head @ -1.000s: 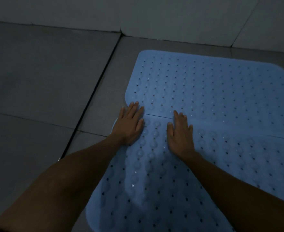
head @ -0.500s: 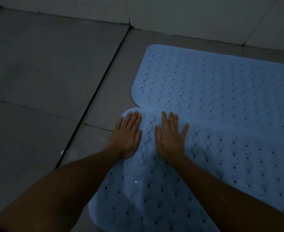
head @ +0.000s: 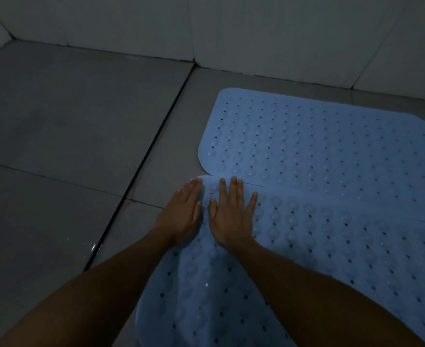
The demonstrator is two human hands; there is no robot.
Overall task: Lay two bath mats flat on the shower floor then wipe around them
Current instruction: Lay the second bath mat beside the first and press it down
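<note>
Left hand (head: 183, 216): your fingers lie flat, pressing the near bath mat (head: 306, 259) corner down.
Right hand (head: 231, 216): fingers spread, seating its suction cups beside the far bath mat (head: 319, 141).

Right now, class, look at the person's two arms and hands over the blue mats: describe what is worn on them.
Nothing is worn that shows. The left hand and right hand are bare, with no gloves, rings or watch visible. Both forearms are bare to the frame's edge; no sleeve shows. The dim light hides finer marks.

Dim, bluish, grainy light throughout, with soft detail, dark forearms and wide-angle bending at the edges.
</note>
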